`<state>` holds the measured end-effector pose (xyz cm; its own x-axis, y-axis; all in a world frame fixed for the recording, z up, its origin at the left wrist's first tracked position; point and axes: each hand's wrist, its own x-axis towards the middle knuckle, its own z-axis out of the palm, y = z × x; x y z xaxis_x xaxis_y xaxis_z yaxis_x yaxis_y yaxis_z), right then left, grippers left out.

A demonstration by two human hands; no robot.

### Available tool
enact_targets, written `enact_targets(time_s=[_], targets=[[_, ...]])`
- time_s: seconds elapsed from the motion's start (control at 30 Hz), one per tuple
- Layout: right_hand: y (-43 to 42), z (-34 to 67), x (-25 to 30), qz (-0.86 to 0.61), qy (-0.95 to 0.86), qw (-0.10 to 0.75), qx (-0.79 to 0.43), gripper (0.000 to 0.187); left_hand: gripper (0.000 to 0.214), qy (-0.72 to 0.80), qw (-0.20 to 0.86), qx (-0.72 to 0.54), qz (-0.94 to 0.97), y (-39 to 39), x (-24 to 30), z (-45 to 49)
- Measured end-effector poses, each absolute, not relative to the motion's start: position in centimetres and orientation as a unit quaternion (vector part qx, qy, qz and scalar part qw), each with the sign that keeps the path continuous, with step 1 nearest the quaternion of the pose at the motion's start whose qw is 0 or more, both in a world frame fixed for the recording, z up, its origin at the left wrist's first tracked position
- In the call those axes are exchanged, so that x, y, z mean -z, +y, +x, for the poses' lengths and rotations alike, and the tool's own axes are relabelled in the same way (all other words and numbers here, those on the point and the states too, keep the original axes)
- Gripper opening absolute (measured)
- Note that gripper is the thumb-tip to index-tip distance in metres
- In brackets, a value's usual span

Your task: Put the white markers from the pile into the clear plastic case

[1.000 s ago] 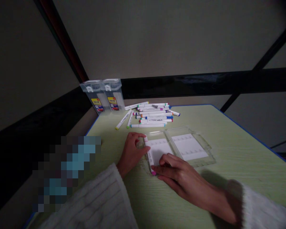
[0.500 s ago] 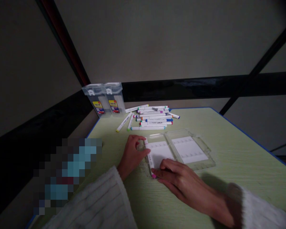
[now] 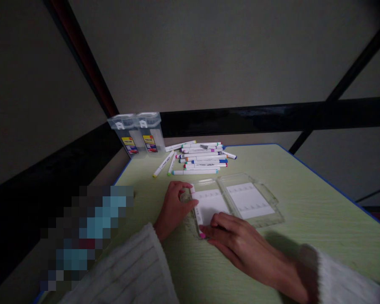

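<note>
At the near pink end of a white marker (image 3: pixel 198 212), the right hand (image 3: pixel 240 242) rests its fingertips (image 3: pixel 209 231). The fingers lie almost straight and grip nothing. The left hand (image 3: pixel 174 207) is curled at the marker's far end, thumb and forefinger loosely closed there. Whether they pinch the marker or only steady the case wall, I cannot tell.

The marker lies along the left inner wall of an open clear case (image 3: pixel 266 221), which sits flat on a pale green table (image 3: pixel 319 219). By the look of it, this marker is being seated in the case. Settling it flat would call for even pressure at both ends while the case is kept from sliding.

Counted: one marker under the hands, and one case of two hinged halves, each lined with a white paper insert (image 3: pixel 250 200). Beyond lies a heap of loose markers (image 3: pixel 202 158) — roughly fifteen, too overlapped to count exactly — with two lying a little apart at its left. Two upright clear boxes (image 3: pixel 139 134) with yellow labels stand together at the far left corner.
</note>
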<state>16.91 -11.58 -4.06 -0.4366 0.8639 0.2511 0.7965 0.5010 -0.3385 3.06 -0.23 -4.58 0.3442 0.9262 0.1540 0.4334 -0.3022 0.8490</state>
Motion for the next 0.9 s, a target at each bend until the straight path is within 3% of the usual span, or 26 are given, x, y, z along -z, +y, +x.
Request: enact_targets(time_s=[0.63, 0.9], targets=[[-11.5, 16.8, 4.2, -0.492, -0.844, 0.204, -0.066, 0.021, 0.017, 0.484, 0.229, -0.400, 0.744, 3.8, 5.7, 2.7], [-11.5, 16.7, 4.1, -0.488, -0.842, 0.220, -0.065, 0.028, 0.033, 0.423, 0.176, -0.382, 0.802, 5.0, 6.3, 2.6]])
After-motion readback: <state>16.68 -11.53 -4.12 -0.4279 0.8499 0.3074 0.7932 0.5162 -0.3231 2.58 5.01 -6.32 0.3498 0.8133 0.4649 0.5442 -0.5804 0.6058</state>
